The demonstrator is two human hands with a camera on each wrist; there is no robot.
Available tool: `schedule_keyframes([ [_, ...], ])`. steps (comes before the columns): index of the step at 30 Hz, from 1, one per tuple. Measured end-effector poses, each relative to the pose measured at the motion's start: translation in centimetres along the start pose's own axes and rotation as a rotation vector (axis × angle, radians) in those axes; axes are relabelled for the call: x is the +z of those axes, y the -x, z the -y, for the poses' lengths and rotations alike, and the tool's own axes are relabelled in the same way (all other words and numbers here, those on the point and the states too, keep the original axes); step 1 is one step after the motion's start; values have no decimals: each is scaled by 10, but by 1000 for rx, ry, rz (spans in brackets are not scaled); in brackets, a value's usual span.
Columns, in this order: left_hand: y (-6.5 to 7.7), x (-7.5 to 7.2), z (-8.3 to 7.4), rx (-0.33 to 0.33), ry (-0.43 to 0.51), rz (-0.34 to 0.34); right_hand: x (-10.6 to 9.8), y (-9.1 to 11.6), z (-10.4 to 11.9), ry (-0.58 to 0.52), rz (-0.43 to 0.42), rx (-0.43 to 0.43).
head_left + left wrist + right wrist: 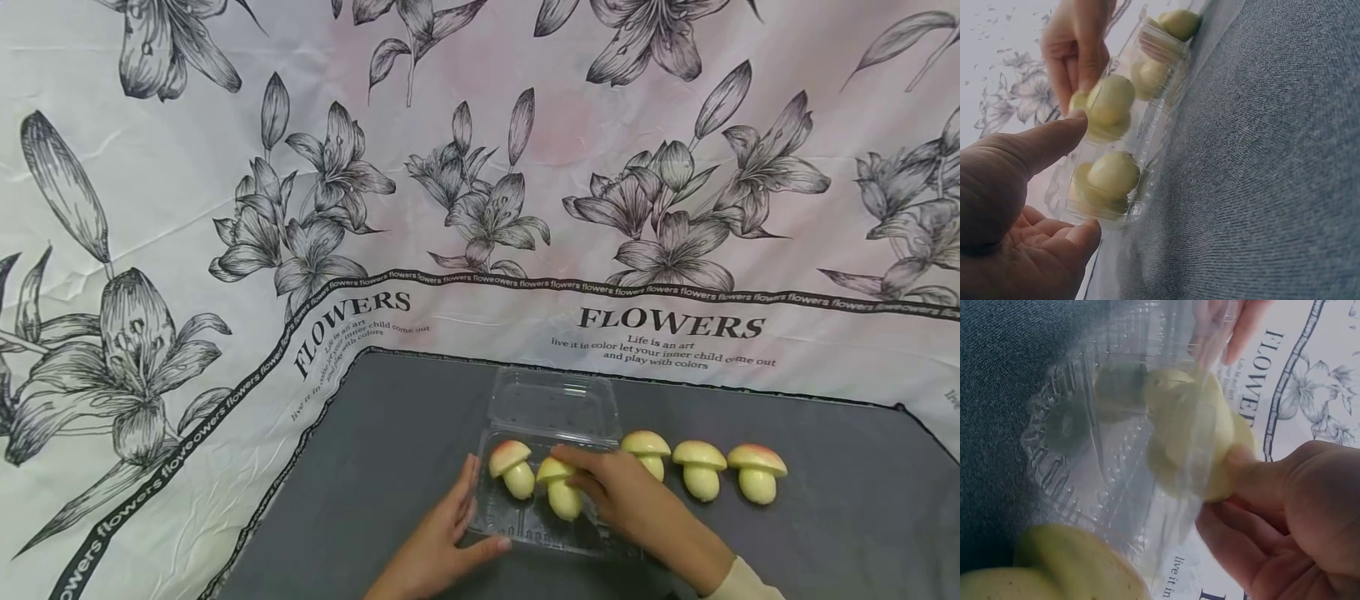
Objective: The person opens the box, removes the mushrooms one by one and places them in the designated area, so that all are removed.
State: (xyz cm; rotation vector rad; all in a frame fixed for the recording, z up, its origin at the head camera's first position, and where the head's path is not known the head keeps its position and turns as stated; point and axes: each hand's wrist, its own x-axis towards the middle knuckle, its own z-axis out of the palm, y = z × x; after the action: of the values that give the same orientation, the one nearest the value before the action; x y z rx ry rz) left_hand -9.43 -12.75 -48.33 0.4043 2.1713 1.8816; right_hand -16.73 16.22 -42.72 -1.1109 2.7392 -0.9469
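A clear plastic clamshell container [504, 523] lies on the dark grey cloth with its lid [551, 402] folded back. My left hand [444, 540] rests at its left front corner, straight fingers along the side and thumb at the front edge. One yellow toy mushroom [517, 482] with a reddish cap lies tilted in the left part of the tray. Beside it, my right hand [637, 504] pinches a second toy mushroom [564, 498] by its cap, inside or just over the tray. In the right wrist view, the thumb presses on this held mushroom [1200, 440], seen partly through clear plastic.
Right of the container, a toy mushroom [647, 446] is partly hidden by my right hand. Two more, a middle mushroom [700, 469] and a far-right mushroom [757, 472], continue the row. A white flower-printed sheet [480, 317] borders the grey cloth [397, 433] behind and at left.
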Motion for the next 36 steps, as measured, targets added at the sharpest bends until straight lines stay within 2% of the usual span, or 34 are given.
schedule_keyframes([
  [8,1,-1,-1,-7,15,4,-3,6,4,22,-138,20],
  [11,1,-1,0,-5,26,5,-5,9,5,31,-198,-2],
  [13,1,-1,0,2,27,8,-6,11,6,47,-245,-30],
  [18,0,-1,-1,17,21,8,-8,12,1,105,-390,-170],
  [20,0,-1,0,21,20,4,-9,12,0,118,-428,-194],
  [27,0,-2,2,15,25,-7,-14,18,-1,99,-439,-140],
  [36,3,-5,5,39,-12,-19,-20,26,-9,161,-532,-178],
])
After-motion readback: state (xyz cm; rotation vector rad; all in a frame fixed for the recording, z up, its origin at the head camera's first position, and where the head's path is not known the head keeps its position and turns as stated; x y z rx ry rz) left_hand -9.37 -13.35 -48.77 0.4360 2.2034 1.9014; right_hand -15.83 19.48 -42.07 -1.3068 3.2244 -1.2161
